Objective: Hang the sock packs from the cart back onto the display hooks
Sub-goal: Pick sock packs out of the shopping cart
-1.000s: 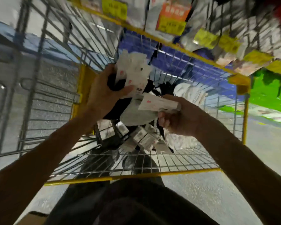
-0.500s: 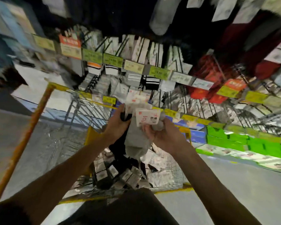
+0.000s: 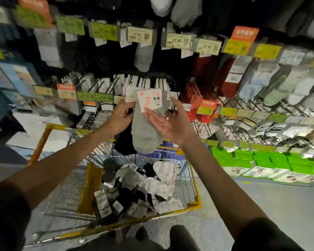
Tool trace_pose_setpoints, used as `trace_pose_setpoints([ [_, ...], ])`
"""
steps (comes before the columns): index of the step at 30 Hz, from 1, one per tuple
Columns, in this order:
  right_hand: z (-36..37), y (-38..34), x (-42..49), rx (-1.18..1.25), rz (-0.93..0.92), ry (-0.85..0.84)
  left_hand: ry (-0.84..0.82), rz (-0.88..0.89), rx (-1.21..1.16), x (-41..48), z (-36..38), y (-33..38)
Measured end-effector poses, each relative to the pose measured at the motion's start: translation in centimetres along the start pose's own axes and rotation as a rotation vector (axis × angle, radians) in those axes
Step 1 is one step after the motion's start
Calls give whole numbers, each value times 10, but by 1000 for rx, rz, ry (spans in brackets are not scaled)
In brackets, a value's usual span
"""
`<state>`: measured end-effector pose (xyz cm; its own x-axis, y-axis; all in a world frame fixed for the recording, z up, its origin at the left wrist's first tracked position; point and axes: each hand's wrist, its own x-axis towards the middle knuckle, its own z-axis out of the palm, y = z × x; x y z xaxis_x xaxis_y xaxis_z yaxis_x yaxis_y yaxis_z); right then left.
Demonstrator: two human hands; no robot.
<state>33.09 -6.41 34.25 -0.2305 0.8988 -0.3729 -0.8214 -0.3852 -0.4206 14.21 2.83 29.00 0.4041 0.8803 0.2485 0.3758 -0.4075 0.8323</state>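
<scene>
Left hand [image 3: 120, 117] pinching grey sock pack [image 3: 145, 133] above cart [image 3: 196, 194], right hand [image 3: 166, 124] spread under its card, black pack [image 3: 124, 141] half hidden behind, far display hooks [image 3: 92, 120] blurred

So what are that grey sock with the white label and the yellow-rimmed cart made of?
The grey sock looks like soft matte knit fabric: it droops limply. Its white label seems thin printed card, flat with crisp edges. The yellow-rimmed cart looks like shiny metal wire mesh with a painted or coated rim.

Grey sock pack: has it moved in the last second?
Yes. The grey sock pack has risen from over the cart basket to the display hooks above it.
</scene>
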Motion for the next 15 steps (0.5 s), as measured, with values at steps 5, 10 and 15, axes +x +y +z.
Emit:
trace_pose_setpoints([
  [5, 14, -19, -13, -227, -115, -48, -50, -43, -125, 15, -3, 31],
  [10, 26, -34, -9, -227, -260, 97, -63, 2, -121, 40, -6, 57],
  [15, 45, -40, 0, -222, -317, 172, -133, 66, -90, 58, -16, 61],
])
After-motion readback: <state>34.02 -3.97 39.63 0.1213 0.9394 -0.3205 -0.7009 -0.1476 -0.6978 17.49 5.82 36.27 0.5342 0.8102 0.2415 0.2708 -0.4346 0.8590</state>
